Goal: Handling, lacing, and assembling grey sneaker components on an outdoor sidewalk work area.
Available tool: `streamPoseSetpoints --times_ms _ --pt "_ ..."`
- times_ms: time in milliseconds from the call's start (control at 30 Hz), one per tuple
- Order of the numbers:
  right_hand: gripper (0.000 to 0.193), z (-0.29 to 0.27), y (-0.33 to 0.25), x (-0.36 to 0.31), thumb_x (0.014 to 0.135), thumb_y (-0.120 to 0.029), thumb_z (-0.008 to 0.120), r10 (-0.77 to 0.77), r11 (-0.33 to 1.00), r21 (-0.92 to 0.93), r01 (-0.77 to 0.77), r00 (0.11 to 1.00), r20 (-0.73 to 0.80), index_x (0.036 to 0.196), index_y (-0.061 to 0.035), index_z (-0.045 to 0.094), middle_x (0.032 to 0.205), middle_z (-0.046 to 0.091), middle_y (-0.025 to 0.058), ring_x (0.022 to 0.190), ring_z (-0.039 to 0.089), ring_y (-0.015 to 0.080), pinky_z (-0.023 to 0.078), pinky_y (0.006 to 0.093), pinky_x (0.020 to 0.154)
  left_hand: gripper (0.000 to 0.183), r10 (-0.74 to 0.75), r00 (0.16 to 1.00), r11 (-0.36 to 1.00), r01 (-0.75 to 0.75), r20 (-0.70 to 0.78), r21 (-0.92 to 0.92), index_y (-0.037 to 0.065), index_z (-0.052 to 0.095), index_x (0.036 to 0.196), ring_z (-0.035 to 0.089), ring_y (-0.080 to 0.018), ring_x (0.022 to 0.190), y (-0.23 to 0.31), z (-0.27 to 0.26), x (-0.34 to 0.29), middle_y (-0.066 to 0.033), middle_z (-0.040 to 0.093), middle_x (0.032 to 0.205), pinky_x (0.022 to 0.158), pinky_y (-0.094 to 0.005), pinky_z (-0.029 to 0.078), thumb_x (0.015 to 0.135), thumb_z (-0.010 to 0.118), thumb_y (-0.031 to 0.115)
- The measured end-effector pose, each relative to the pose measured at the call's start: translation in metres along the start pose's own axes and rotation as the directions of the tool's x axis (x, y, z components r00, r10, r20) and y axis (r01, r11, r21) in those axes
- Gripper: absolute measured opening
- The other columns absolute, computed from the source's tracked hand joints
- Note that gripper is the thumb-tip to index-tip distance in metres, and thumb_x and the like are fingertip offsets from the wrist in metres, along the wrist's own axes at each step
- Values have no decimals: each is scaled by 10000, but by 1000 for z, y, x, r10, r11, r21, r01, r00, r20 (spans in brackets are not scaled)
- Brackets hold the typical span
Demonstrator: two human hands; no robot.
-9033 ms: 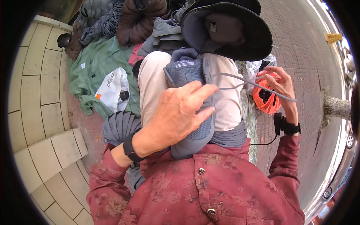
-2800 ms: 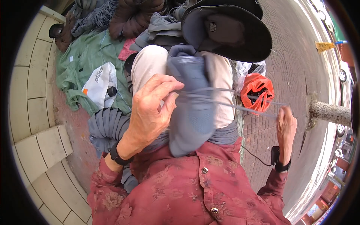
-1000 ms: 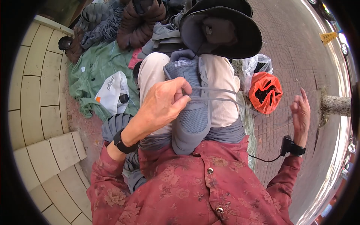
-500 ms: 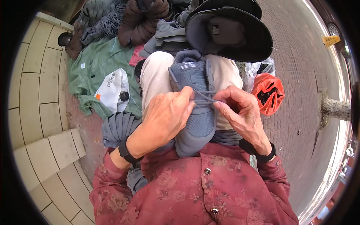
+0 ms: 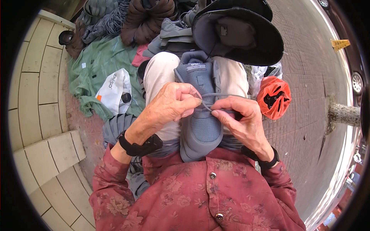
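A blue-grey sneaker upper lies between my knees, toe toward me, its tongue pointing away. A grey shoelace crosses over the eyelets. My left hand is closed on the left side of the shoe, thumb and forefinger pinching the lace near the middle. From the right, my right hand pinches the lace too, with thumb and forefinger close to the left fingertips. Part of the lacing is hidden behind the fingers.
Beyond my knees sits a black hat-like item. A bundle of brown uppers lies in the pile. To the left is green sacking with a white bag. An orange bag and a tree trunk are on the right.
My left hand has turned and drawn slightly up and left. My right hand has shifted left and down, bringing its fingertips nearer the left ones at the lace.
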State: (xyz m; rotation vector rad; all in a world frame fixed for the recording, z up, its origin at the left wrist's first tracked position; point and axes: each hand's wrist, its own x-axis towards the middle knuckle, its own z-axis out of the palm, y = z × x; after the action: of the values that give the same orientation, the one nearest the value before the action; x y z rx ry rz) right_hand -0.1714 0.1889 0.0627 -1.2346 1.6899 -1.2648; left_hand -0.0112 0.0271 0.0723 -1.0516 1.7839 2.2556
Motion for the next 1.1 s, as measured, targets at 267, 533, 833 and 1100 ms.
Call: streamPoseSetpoints --times_ms 267,533,833,1100 --pt "91 12 -10 13 833 -92 704 -182 958 -232 169 983 -36 850 -25 645 804 653 168 763 653 380 513 446 656 209 135 991 986 -133 -14 102 37 610 854 406 -38 566 -2 3 -3 48 470 658 501 -227 308 911 641 235" --pt "144 28 -3 25 794 -62 632 -215 710 -647 279 960 178 933 -23 640 859 660 161 707 679 371 526 478 580 141 53 994 998 -50 -93 40 6 677 968 508 -34 571 -15 4 -3 37 555 639 511 -200 398 915 657 135" --pt "198 35 25 20 816 -133 583 -566 419 -729 541 784 256 972 -22 533 822 549 85 641 618 231 485 353 539 167 249 955 956 -217 -158 195 -17 683 1012 556 -75 581 -27 -2 7 -19 632 708 500 -237 413 949 633 129" --pt "161 28 27 8 851 -173 674 -636 423 -724 544 748 190 905 -57 576 760 563 72 627 597 221 477 337 554 201 334 940 827 -323 60 460 7 709 1076 607 -96 677 -10 -3 12 -34 661 761 616 -245 479 931 641 128"
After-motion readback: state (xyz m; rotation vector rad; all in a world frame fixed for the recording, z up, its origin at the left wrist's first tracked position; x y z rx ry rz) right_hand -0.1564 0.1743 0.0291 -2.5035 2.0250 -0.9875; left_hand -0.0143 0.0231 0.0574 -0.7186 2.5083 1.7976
